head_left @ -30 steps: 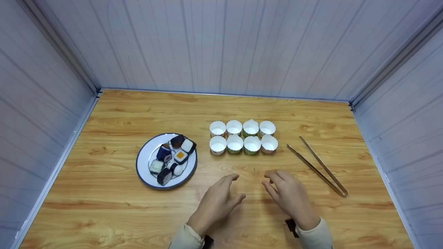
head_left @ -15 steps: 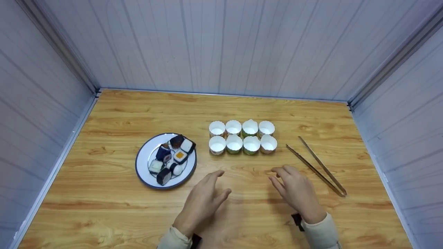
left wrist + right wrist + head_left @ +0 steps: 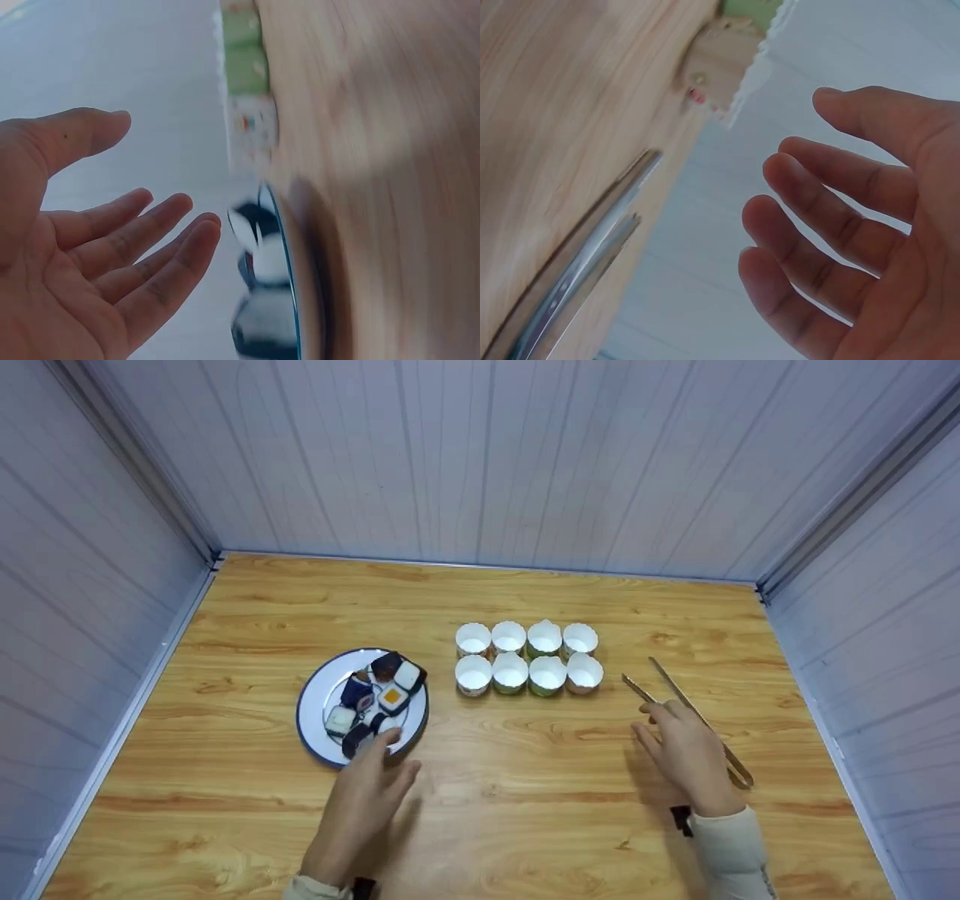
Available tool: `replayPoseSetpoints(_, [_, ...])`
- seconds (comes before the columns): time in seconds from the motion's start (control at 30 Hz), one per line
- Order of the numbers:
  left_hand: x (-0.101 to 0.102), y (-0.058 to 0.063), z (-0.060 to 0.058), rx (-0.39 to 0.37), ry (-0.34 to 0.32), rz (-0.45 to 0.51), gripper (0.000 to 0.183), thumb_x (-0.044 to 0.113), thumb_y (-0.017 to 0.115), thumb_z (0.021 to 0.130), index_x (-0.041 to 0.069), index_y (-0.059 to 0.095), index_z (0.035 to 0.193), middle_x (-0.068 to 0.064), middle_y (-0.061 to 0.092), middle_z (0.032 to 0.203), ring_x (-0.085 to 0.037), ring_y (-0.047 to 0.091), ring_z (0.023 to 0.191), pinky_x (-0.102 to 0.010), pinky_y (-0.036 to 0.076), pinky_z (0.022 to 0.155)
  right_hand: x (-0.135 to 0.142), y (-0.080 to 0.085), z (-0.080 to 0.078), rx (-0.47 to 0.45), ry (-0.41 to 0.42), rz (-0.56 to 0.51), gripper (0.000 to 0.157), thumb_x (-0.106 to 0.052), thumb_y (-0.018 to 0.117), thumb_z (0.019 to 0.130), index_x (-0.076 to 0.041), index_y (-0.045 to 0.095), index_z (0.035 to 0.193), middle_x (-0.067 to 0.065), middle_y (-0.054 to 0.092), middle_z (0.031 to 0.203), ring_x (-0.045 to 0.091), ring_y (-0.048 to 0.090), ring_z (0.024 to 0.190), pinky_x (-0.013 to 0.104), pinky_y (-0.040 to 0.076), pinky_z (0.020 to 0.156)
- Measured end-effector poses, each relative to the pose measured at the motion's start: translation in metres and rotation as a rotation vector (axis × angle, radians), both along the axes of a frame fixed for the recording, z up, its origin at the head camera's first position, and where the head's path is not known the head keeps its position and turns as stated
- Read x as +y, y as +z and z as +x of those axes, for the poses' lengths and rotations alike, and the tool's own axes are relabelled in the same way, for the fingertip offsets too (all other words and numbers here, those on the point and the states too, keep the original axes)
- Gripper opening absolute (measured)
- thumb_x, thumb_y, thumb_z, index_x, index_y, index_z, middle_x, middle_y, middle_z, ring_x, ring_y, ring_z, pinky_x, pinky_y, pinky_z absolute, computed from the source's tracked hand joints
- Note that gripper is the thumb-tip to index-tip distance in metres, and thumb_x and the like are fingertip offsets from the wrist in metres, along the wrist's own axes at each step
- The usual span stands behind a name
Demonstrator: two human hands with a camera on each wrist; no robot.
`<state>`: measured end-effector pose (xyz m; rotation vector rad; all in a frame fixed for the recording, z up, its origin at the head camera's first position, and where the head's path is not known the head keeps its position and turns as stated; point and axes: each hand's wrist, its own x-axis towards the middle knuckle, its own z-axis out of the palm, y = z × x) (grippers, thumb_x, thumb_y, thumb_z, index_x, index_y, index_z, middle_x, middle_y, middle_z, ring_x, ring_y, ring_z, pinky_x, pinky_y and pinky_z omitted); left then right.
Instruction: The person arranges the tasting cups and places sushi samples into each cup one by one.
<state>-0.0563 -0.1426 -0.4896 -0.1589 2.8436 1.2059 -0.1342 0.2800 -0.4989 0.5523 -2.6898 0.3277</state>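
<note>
A white plate (image 3: pixel 313 712) with a blue rim lies at the left, bearing several sushi pieces (image 3: pixel 393 699), dark-wrapped with white or coloured tops. The left hand (image 3: pixel 361 795) hovers over the plate's near edge, thumb spread from loose fingers, with nothing held; in the left wrist view its fingers stand apart from the sushi (image 3: pixel 268 319). At the right, metal tongs (image 3: pixel 688 697) lie spread on the table. Above them hangs the right hand (image 3: pixel 686 750), hiding part of one arm. In the right wrist view its relaxed fingers hold nothing and are apart from the tongs (image 3: pixel 570 277).
Several white paper cups (image 3: pixel 528 658) with patterned outsides stand in two rows at the middle of the wooden table (image 3: pixel 510 795). Pale panel walls (image 3: pixel 480 465) close off the back and both sides.
The hands have moved apart. The left hand has gone left to the plate's near edge, and the right hand has moved right over the tongs. Plate, cups and tongs stay put.
</note>
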Motion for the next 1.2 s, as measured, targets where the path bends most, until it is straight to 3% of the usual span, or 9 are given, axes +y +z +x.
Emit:
replayPoseSetpoints(0.23, [-0.044,0.001,0.003,-0.031,0.123,-0.005,0.057,0.026,0.065,0.099,0.003,0.044,0.146,-0.021,0.050,0.142,-0.037,0.050,0.127,-0.055,0.039,0.108,0.026,-0.003,-0.006,-0.142,-0.112,0.003,0.027,-0.020,0.077,0.089,-0.002,0.070,0.107,0.013,0.062,0.086,0.033,0.060,0.071,0.048,0.050,0.049])
replayPoseSetpoints(0.37, [-0.066,-0.008,0.003,-0.029,0.197,-0.016,0.053,0.022,0.060,0.102,-0.001,0.043,0.146,-0.026,0.045,0.145,-0.043,0.042,0.133,-0.058,0.035,0.110,0.042,-0.007,-0.012,-0.209,-0.147,0.015,0.034,-0.020,0.076,0.090,0.003,0.067,0.113,0.020,0.062,0.092,0.037,0.060,0.074,0.051,0.051,0.054])
replayPoseSetpoints(0.47, [-0.080,-0.018,0.001,-0.040,0.236,-0.026,0.049,0.015,0.056,0.103,-0.005,0.042,0.145,-0.030,0.042,0.146,-0.045,0.037,0.136,-0.059,0.032,0.112,0.055,-0.011,-0.017,-0.309,-0.189,0.040,0.045,-0.024,0.075,0.091,0.008,0.062,0.120,0.028,0.060,0.099,0.042,0.058,0.080,0.056,0.050,0.060])
replayPoseSetpoints(0.6, [-0.094,-0.031,-0.002,-0.118,0.256,-0.017,0.049,0.007,0.050,0.104,-0.007,0.036,0.148,-0.033,0.035,0.148,-0.048,0.032,0.138,-0.060,0.029,0.113,0.069,-0.019,-0.021,-0.458,-0.237,0.063,0.048,-0.034,0.072,0.093,0.008,0.058,0.109,0.029,0.054,0.097,0.044,0.054,0.080,0.057,0.047,0.061])
replayPoseSetpoints(0.7, [-0.099,-0.038,-0.004,-0.171,0.264,0.016,0.051,0.006,0.048,0.104,-0.009,0.032,0.150,-0.035,0.033,0.149,-0.048,0.033,0.137,-0.059,0.031,0.112,0.076,-0.026,-0.024,-0.526,-0.251,0.060,0.045,-0.039,0.070,0.094,0.003,0.055,0.099,0.026,0.052,0.094,0.042,0.053,0.079,0.057,0.046,0.061])
replayPoseSetpoints(0.9, [-0.099,-0.042,-0.008,-0.150,0.296,0.052,0.051,0.004,0.053,0.102,-0.012,0.035,0.147,-0.036,0.041,0.144,-0.046,0.047,0.128,-0.054,0.044,0.104,0.080,-0.029,-0.028,-0.575,-0.258,0.050,0.042,-0.038,0.068,0.095,0.002,0.055,0.094,0.029,0.052,0.098,0.044,0.055,0.081,0.056,0.047,0.062])
replayPoseSetpoints(1.1, [-0.097,-0.044,-0.017,-0.237,0.351,0.104,0.056,0.006,0.055,0.101,-0.010,0.031,0.150,-0.034,0.040,0.145,-0.043,0.050,0.126,-0.050,0.049,0.100,0.080,-0.029,-0.031,-0.577,-0.256,0.031,0.043,-0.033,0.067,0.097,0.008,0.058,0.105,0.032,0.052,0.102,0.045,0.056,0.082,0.057,0.048,0.063])
replayPoseSetpoints(1.2, [-0.096,-0.045,-0.020,-0.243,0.373,0.133,0.059,0.006,0.057,0.101,-0.009,0.030,0.151,-0.033,0.040,0.146,-0.042,0.052,0.125,-0.047,0.050,0.098,0.080,-0.030,-0.031,-0.562,-0.250,0.031,0.045,-0.029,0.065,0.099,0.013,0.056,0.113,0.033,0.052,0.102,0.045,0.057,0.082,0.058,0.049,0.064])
